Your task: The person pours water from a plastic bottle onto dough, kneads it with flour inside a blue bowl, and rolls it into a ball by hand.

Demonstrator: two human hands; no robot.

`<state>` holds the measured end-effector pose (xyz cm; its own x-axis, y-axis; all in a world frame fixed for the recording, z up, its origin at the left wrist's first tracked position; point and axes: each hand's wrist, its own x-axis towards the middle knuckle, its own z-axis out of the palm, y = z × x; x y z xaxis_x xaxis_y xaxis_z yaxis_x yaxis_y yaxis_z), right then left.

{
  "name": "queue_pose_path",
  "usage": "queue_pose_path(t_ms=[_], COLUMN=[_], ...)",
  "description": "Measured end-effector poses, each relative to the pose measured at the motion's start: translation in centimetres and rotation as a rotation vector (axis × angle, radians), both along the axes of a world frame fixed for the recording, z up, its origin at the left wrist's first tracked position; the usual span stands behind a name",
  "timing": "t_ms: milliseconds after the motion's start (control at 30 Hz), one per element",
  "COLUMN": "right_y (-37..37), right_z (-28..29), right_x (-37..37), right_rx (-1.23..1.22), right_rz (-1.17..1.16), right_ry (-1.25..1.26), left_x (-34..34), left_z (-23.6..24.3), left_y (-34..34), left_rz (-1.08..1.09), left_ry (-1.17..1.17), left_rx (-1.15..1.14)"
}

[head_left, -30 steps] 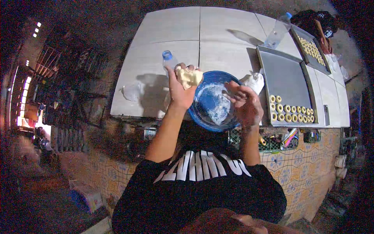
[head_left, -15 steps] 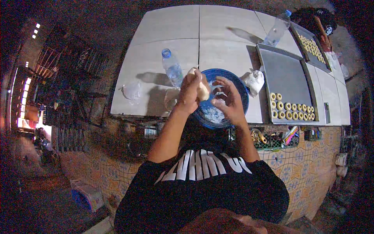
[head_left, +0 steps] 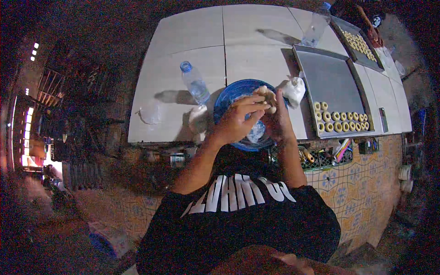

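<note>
A lump of pale dough (head_left: 267,97) is held up over a blue basin (head_left: 234,88) with white powder on its inside. My right hand (head_left: 279,123) is closed round the dough from the right, its thumb pointing up. From the left, my left hand (head_left: 239,120) reaches across with its fingers stretched out and their tips at the dough. Whether those fingertips press on the dough is hard to make out. Both hands hide part of the basin. A tied white plastic bag (head_left: 294,91) stands just right of it.
A clear bottle (head_left: 195,85) and crumpled plastic (head_left: 149,114) are on the tiled table at left. A metal tray (head_left: 327,75) with several dough rings (head_left: 344,127) lies at right. Beyond it are another bottle (head_left: 316,28), a filled tray (head_left: 360,46) and a person's arm (head_left: 365,22).
The dough has gone from my left hand into my right hand and moved rightward. My left fingers have uncurled and come across to it. The whole view has shifted slightly.
</note>
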<state>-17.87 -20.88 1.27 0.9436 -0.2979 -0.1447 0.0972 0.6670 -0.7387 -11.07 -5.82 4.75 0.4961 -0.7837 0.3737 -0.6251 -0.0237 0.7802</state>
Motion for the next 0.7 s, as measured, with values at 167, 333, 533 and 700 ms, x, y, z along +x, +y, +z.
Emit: queue_pose_path(t_ms=[167,333,533,700], right_y=[-0.1,-1.4,-2.1,-2.9], right_z=[-0.7,-1.8,-3.3,-5.6], right_x=[0.3,1.5,2.2,2.2], right_rx=[-0.074,0.311,0.333,0.507], right_rz=[0.084,0.103,0.014,0.065], right_ry=[-0.077,-0.033,-0.17,-0.194], left_x=[0.6,1.4,2.7,2.1], left_z=[0.1,2.8,1.9,0.8], left_y=[0.6,2.1,3.6,3.2], left_rz=[0.076,0.12,0.211,0.178], left_ry=[0.169,0.349,0.492,0.518], left_rx=[-0.045,-0.135,-0.189,-0.189])
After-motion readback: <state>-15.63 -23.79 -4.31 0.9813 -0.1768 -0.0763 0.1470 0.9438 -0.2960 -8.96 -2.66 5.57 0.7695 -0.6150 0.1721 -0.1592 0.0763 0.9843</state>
